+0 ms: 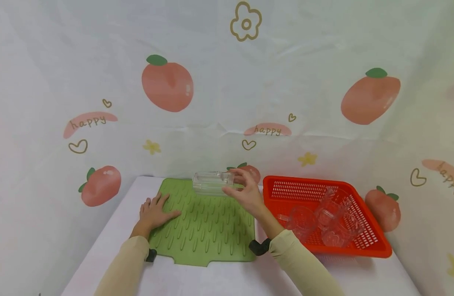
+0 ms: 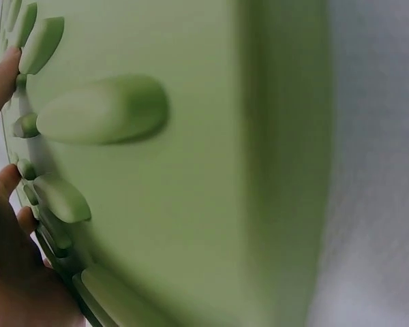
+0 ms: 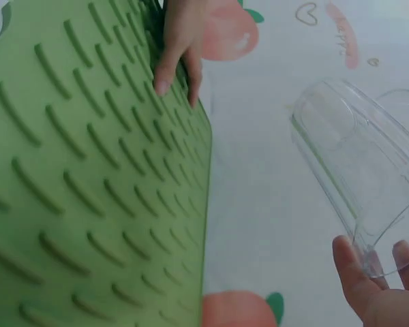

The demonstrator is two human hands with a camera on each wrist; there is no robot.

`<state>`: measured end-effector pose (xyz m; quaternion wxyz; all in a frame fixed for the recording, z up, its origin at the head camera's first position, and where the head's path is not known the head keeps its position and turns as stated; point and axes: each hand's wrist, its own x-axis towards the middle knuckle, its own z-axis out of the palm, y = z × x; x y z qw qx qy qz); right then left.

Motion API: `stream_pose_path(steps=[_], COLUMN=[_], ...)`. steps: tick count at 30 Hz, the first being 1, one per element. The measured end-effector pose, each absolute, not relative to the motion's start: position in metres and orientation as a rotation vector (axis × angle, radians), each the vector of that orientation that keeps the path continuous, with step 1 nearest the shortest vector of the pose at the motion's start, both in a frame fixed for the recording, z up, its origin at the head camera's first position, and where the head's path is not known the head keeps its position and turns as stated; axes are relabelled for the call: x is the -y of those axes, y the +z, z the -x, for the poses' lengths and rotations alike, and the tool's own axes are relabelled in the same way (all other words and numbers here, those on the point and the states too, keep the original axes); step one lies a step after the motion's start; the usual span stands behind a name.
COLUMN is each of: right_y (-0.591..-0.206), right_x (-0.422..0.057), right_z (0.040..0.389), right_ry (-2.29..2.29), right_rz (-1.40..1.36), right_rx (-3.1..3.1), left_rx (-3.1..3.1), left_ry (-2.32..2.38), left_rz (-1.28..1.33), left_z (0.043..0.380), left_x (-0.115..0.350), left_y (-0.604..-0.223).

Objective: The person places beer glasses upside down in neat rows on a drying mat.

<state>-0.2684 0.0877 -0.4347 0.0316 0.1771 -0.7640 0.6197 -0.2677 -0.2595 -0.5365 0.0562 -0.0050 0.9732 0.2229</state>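
A clear mug (image 1: 213, 183) lies sideways in the air above the far edge of a green drying mat (image 1: 202, 230). My right hand (image 1: 247, 195) pinches it at its right end. From the right wrist, the mug (image 3: 347, 157) looks tilted, with the thumb and fingers of the right hand (image 3: 392, 303) at its lower end. My left hand (image 1: 154, 213) rests on the mat's left side with fingers spread. Up close in the left wrist view, the mat (image 2: 198, 231) shows raised ridges, and fingers of the left hand (image 2: 20, 293) touch it.
To the right of the mat stands a red perforated basket (image 1: 304, 179) holding several clear mugs (image 1: 302, 220). A white table (image 1: 108, 238) carries both. Behind it hangs a white cloth (image 1: 219, 90) printed with fruit.
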Motion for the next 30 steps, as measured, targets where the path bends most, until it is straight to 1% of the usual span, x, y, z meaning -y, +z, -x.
stream_pose_path(steps=[9,21,27,30], right_y=[-0.443,-0.461,-0.466,-0.462], right_x=[-0.062,-0.034,-0.019,-0.012], right_z=[0.268,0.275,0.278,0.274], right_ry=[1.962,2.145,2.165,2.159], right_rz=[-0.465,-0.378,-0.423,-0.431], right_rx=[2.350,2.336,2.337,2.346], left_rx=[-2.938,-2.942,-2.956,-2.959], left_ry=[0.676,0.670,0.676,0.682], left_rz=[0.024,0.041,0.038,0.033], left_z=[0.273,0.271,0.270,0.269], left_x=[0.262,0.263,0.264,0.264], left_y=[-0.545,-0.542,-0.543,-0.541])
